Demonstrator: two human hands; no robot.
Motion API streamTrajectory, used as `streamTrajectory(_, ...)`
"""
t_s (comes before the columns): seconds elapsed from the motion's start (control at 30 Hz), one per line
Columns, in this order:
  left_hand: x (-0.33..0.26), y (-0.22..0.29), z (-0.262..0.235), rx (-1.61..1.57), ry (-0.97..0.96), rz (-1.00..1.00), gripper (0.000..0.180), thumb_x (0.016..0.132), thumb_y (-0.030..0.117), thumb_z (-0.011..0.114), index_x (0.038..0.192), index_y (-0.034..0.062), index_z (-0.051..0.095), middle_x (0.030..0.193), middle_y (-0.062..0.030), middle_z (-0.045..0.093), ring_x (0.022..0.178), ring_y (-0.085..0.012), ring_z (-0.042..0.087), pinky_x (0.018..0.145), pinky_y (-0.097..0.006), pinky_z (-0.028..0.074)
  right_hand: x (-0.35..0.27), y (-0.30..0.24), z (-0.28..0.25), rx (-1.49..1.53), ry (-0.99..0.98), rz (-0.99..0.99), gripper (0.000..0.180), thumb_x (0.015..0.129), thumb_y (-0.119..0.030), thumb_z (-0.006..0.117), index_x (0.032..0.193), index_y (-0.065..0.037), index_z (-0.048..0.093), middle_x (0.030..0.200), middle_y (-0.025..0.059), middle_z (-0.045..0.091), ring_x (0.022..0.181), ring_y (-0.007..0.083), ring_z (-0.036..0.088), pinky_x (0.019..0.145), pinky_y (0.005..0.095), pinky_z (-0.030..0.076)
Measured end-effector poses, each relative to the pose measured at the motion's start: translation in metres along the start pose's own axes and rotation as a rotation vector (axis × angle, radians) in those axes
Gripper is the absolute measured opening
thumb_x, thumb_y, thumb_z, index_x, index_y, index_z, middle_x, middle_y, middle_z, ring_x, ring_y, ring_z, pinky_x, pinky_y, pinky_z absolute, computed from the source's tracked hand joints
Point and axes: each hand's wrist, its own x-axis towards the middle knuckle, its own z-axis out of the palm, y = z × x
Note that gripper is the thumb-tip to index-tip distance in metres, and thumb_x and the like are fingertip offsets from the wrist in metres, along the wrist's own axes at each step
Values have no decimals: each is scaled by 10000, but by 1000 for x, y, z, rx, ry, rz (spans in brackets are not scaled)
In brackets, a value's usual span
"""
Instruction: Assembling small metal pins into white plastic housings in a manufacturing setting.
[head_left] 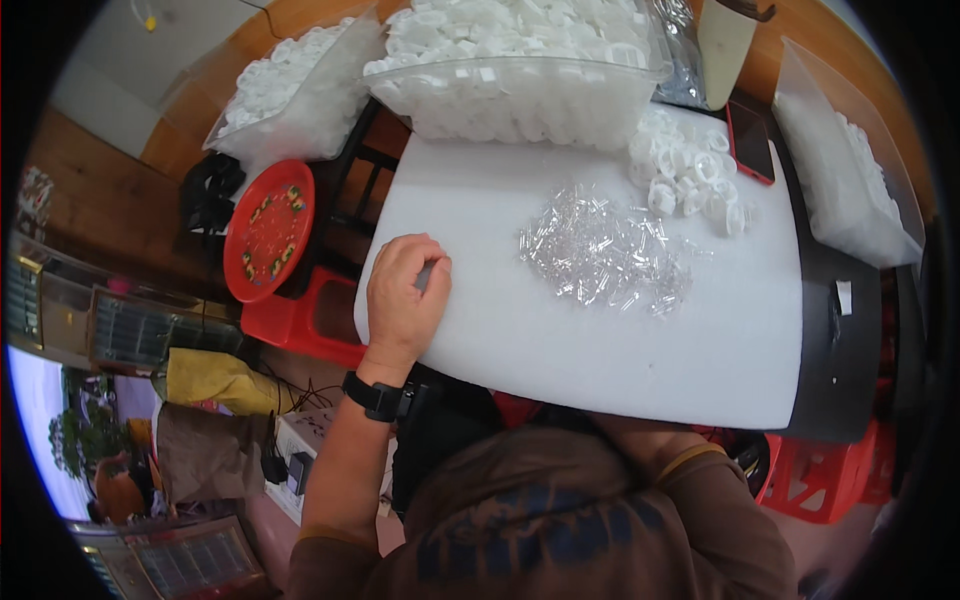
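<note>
My left hand (pixel 405 295) rests on the left side of a white foam sheet (pixel 480 350) with its fingers curled in and the thumb close to them. Whatever it may hold is hidden inside the curl. My right forearm (pixel 650 440) reaches toward the near edge of the sheet, and the hand itself is out of sight below that edge. Right of my left hand, a loose pile of small clear plastic tubes (pixel 600 250) is spread over the sheet. Behind it lies a heap of white translucent plastic rings (pixel 690 165).
A big clear bin (pixel 520 100) of white plastic parts stands at the back, with other bins (pixel 290 90) (pixel 850 170) at left and right. A phone (pixel 750 143) and a cup (pixel 725 50) are at back right. A red plate (pixel 268 232) lies left, above a red stool (pixel 300 320).
</note>
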Motion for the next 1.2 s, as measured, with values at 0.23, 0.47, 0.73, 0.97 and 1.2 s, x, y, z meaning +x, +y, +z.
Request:
streamTrajectory(0.23, 5, 0, -1, 148, -138, 62, 326, 786, 113, 596, 1082, -11, 543, 1195, -189, 522, 1155, -344, 471, 981, -396, 354, 3, 4, -9, 80, 34, 89, 527, 923, -375, 475, 1293, -2, 442, 1264, 216, 503, 1204, 322, 461, 1013, 358, 361)
streamTrajectory(0.47, 10, 8, -12, 177, -381, -7, 471, 806, 186, 578, 1195, -56, 467, 1297, -258, 424, 1230, -435, 367, 1021, -499, 264, 16, 22, -42, 210, 59, 122, 534, 925, -377, 473, 1298, 3, 435, 1267, 220, 500, 1207, 323, 458, 1015, 357, 360)
streamTrajectory(0.73, 19, 10, -13, 188, -530, -69, 534, 845, 261, 512, 1232, -95, 425, 1345, -270, 371, 1283, -431, 306, 1049, -511, 218, 11, 31, -72, 317, 71, 113, 543, 927, -379, 470, 1304, 9, 427, 1271, 225, 495, 1211, 325, 455, 1017, 357, 358)
streamTrajectory(0.97, 10, 10, -12, 210, -462, -16, 534, 856, 264, 495, 1257, -79, 410, 1357, -254, 369, 1287, -421, 309, 1064, -501, 199, -11, 27, -67, 282, 96, 106, 550, 929, -381, 468, 1309, 14, 419, 1274, 229, 491, 1214, 326, 452, 1018, 356, 357)
streamTrajectory(1.2, 2, 10, -9, 251, -385, 48, 506, 862, 243, 499, 1270, -46, 420, 1366, -230, 371, 1294, -394, 309, 1067, -468, 216, -29, 29, -40, 223, 90, 92, 558, 931, -383, 465, 1314, 19, 412, 1277, 234, 488, 1217, 327, 450, 1020, 356, 356)
